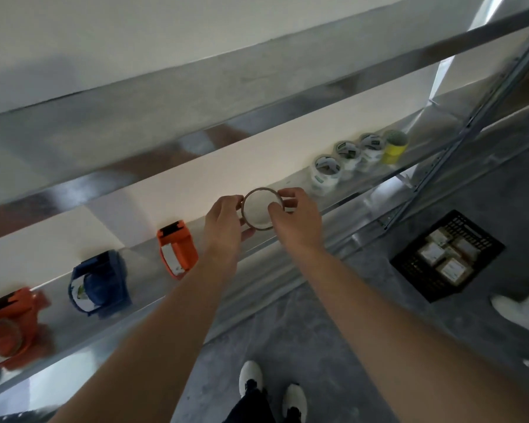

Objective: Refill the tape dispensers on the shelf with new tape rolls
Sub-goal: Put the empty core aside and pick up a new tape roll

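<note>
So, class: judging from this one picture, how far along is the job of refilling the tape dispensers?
Done: hard to confirm. The near orange dispenser and blue dispenser each show something white inside, possibly a roll. In hand: both hands, left and right, hold a thin brown ring, which looks like an empty core. Left: four tape rolls stand unused on the shelf.

Glossy metal shelf (287, 264); matt plastic dispensers (177, 251); rough concrete floor (287, 325).

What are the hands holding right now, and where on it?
Both hands hold a thin cardboard tape ring by its rim above the shelf: left hand on its left edge, right hand on its right edge.
</note>
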The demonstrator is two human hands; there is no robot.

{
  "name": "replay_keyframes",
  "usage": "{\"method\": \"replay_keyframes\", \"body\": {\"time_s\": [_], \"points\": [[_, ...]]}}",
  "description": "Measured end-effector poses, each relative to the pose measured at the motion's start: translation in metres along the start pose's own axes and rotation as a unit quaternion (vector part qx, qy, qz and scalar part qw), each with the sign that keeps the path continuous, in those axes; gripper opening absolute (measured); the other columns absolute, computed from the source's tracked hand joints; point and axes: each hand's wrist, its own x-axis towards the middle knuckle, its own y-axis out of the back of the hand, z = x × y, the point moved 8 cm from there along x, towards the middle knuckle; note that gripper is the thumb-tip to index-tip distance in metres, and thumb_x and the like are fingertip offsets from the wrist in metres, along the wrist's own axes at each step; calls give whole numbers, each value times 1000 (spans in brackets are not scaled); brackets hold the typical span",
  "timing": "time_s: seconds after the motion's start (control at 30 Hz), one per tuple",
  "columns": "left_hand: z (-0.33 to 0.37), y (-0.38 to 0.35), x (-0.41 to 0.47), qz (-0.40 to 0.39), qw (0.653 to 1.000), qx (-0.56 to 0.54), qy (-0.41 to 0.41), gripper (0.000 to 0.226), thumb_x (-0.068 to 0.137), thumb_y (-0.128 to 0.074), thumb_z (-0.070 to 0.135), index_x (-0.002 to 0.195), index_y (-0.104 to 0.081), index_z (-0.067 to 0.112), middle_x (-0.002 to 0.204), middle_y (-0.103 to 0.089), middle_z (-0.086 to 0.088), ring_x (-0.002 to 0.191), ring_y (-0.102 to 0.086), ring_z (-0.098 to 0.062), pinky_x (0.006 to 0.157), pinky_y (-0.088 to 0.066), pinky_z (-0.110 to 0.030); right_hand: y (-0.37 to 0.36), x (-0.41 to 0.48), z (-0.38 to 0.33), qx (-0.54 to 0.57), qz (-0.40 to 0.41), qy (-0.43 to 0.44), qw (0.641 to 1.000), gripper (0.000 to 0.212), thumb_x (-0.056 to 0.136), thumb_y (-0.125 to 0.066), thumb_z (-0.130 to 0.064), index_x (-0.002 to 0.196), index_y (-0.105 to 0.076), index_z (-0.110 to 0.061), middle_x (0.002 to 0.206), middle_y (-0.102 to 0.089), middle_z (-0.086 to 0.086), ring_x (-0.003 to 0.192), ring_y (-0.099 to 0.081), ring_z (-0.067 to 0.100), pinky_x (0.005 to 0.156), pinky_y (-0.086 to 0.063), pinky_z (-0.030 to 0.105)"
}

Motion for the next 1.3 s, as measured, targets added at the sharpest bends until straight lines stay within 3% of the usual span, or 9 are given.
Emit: {"method": "replay_keyframes", "body": {"time_s": [0.13,0.33,0.6,0.7,0.93,1.07,1.2,1.3], "points": [[-7,-27,25,3,1000,6,13,25,106,-51,28,114,-71,16,124,-72,-8,114,-71,-30,80,-66,-37,9,32,10,-3,11,-21,1000,33,86,-69,-25,118,-64,-25,112,-68,-6,99,-66,12,64,-46,13],[-10,-67,61,-29,999,5,31,26,107,-49,23,119,-68,11,126,-71,-11,115,-70,-32,82,-64,-38,20,72,17,-12,31,-44,998,28,88,-70,-23,115,-63,-25,105,-66,-9,96,-65,10,66,-47,14],[-21,-99,98,-41,997,22,54,24,106,-48,18,120,-65,8,124,-69,-13,115,-70,-32,89,-64,-42,25,122,32,-67,28,-67,995,36,91,-67,-26,126,-64,-20,111,-69,-5,88,-60,7,48,-37,4],[-23,-107,109,-28,997,27,65,19,106,-49,18,113,-65,11,123,-70,-14,114,-70,-33,88,-64,-41,25,138,37,-92,20,-67,993,38,91,-65,-28,128,-66,-18,116,-72,-3,95,-61,9,58,-35,6],[-35,-138,124,26,995,11,96,24,105,-48,16,91,-67,16,102,-73,-10,110,-71,-34,88,-62,-43,27,186,60,-136,-48,-76,987,39,92,-61,-30,128,-69,-16,117,-73,0,96,-62,13,61,-38,11],[-48,-152,125,93,989,-6,114,27,106,-49,16,86,-67,17,91,-72,-9,91,-69,-26,74,-59,-33,27,206,76,-150,-122,-64,979,32,92,-61,-30,118,-71,-16,101,-72,-3,83,-65,10,58,-41,13],[-51,-167,127,136,983,-36,116,26,107,-49,18,90,-68,13,96,-73,-13,92,-69,-28,74,-58,-33,26,225,84,-168,-187,-45,967,29,90,-61,-36,110,-71,-18,92,-72,-3,82,-69,17,65,-54,26],[-53,-175,129,168,979,-43,107,26,108,-48,17,89,-65,12,97,-70,-16,85,-66,-27,70,-54,-32,28,234,87,-179,-223,-26,958,31,90,-63,-36,114,-69,-17,99,-70,-2,88,-65,15,65,-46,23]]}}
